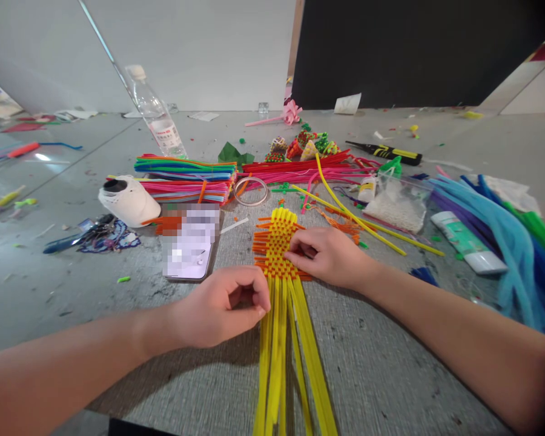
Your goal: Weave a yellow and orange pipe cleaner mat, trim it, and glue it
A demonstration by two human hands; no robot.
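A checkered woven piece (280,245) of yellow and orange pipe cleaners lies flat on the grey table. Its orange ends stick out at both sides, and long loose yellow pipe cleaners (279,357) run from it towards me. My left hand (224,306) is closed, thumb and forefinger meeting at the left edge of the yellow strands; what lies between the tips is too small to make out. At the right edge of the weave, my right hand (327,254) is curled, thumb and forefinger tips on it.
Left of the weave lie a phone (193,242), a white roll (131,203) and scissors (79,233). Behind are pipe-cleaner bundles (186,175), a tape ring (251,191) and a plastic bottle (157,115). Rightward are a bead bag (397,206), a tube (467,242) and blue pipe cleaners (495,224).
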